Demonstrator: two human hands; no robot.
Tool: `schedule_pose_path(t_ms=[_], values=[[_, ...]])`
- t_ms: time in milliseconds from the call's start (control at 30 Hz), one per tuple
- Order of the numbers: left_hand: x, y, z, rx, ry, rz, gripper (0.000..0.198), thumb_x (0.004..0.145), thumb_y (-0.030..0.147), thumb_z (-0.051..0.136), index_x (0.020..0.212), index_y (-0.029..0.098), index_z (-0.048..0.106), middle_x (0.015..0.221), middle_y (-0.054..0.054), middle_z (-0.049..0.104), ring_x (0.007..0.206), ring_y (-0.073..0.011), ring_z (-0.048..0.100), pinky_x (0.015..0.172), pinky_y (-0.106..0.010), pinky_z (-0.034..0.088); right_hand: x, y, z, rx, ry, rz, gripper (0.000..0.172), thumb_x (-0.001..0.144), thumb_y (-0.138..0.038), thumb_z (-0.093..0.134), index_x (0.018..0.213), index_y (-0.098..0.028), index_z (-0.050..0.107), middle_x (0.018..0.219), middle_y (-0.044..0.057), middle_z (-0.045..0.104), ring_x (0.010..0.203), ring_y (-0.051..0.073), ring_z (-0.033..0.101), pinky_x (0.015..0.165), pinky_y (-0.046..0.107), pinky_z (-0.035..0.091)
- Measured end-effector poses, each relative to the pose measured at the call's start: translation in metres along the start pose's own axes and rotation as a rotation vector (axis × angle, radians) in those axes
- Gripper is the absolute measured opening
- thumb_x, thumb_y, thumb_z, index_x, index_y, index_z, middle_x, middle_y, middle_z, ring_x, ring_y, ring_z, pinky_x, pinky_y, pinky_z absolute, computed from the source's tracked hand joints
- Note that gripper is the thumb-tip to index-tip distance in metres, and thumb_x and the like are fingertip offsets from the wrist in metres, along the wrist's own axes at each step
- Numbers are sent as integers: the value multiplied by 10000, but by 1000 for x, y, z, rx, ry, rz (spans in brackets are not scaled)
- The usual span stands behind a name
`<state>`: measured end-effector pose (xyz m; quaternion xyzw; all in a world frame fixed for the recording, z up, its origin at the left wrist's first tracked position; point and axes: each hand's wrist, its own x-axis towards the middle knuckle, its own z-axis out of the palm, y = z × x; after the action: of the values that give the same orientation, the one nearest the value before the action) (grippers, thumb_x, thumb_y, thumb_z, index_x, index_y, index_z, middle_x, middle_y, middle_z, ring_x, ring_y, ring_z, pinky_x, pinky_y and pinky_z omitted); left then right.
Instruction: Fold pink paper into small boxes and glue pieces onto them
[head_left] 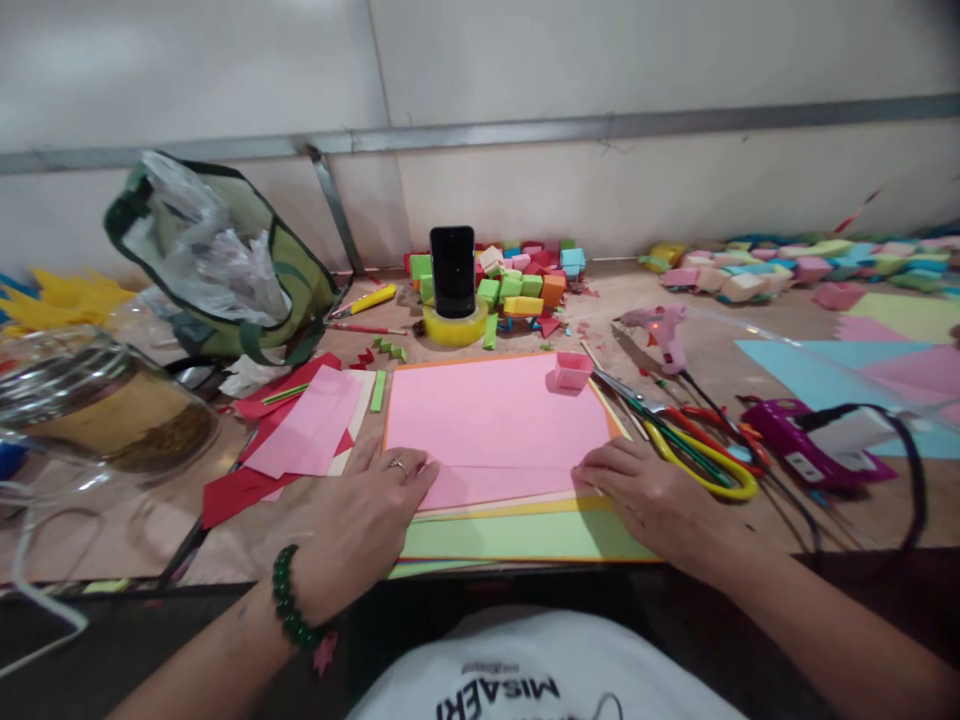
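Head cam, fwd + down, close over pink sheet point(491, 410).

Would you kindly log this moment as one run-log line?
left hand: flat on pink sheet, crease's left end | right hand: pressing crease's right end | nearby: small pink box, scissors, glue gun

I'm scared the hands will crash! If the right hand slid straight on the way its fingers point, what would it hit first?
Probably the left hand. The right hand points left along the pink paper, with nothing between them.
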<state>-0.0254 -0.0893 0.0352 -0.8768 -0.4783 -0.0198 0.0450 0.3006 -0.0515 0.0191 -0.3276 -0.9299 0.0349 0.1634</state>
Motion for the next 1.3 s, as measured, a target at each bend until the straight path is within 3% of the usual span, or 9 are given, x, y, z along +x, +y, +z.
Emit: schedule_pose_path(t_ms=[100, 233, 467, 633, 700, 833, 967, 1200, 1300], values=[[-2, -1, 2, -10, 17, -39, 399, 831, 76, 442, 1170, 205, 609, 1161, -100, 631, 1070, -258, 552, 1018, -492, 312, -5, -2, 0, -17, 9, 40, 293, 843, -10, 419, 920, -168, 654, 903, 88, 636, 854, 196, 563, 741, 329, 509], [-7, -2, 4, -51, 27, -52, 434, 820, 60, 413, 1185, 200, 602, 1205, -98, 620, 1127, -243, 537, 1062, -501, 279, -10, -2, -1, -37, 53, 77, 296, 831, -6, 415, 891, -165, 657, 873, 87, 632, 827, 195, 561, 740, 331, 510], [-9, -2, 5, -51, 23, -98, 458, 808, 52, 412, 1181, 239, 601, 1208, -73, 622, 1134, -250, 535, 1048, -510, 296, -16, -4, -1, -83, -1, 133, 300, 823, 5, 434, 931, -171, 652, 906, 78, 621, 859, 207, 546, 759, 337, 499], [-15, -9, 1, -36, 40, -195, 400, 811, 63, 416, 1117, 220, 620, 1187, -75, 634, 1107, -247, 557, 1053, -528, 269, -16, -2, -1, -75, 21, 122, 337, 809, 22, 415, 928, -179, 658, 908, 79, 620, 848, 208, 560, 741, 332, 499], [-11, -9, -2, -49, 70, -244, 345, 838, 85, 399, 1065, 207, 630, 1153, -84, 640, 1066, -245, 572, 1017, -503, 317, -15, -2, -1, -68, 43, 123, 336, 813, 14, 408, 909, -184, 661, 896, 79, 622, 833, 208, 569, 719, 327, 502], [11, -2, -5, -178, 119, -335, 269, 931, 280, 382, 1025, 143, 594, 963, -110, 640, 913, -216, 588, 823, -361, 450, -12, -2, 1, -61, 81, 123, 329, 814, 0, 393, 882, -178, 662, 868, 82, 624, 808, 204, 578, 709, 329, 509], [33, 9, -3, -155, 91, -363, 352, 854, 473, 521, 875, 129, 588, 881, -108, 600, 904, -259, 547, 798, -381, 427, -13, -5, 5, -83, 110, 165, 304, 830, -33, 390, 885, -169, 656, 873, 92, 627, 822, 216, 575, 723, 357, 512], [39, 14, -4, -448, 22, -419, 63, 805, 232, 573, 800, 172, 552, 769, -15, 582, 726, -158, 534, 661, -270, 373, -13, -8, 1, -41, 82, 242, 269, 871, -94, 375, 871, -190, 626, 894, 77, 631, 861, 219, 585, 731, 359, 510], [40, 15, -8, -592, -17, -454, 216, 798, 177, 541, 1014, 174, 551, 697, 26, 573, 638, -132, 516, 605, -247, 342, -8, -8, -1, -18, 63, 323, 224, 920, -193, 385, 896, -193, 608, 889, 75, 641, 858, 227, 598, 728, 366, 506]])
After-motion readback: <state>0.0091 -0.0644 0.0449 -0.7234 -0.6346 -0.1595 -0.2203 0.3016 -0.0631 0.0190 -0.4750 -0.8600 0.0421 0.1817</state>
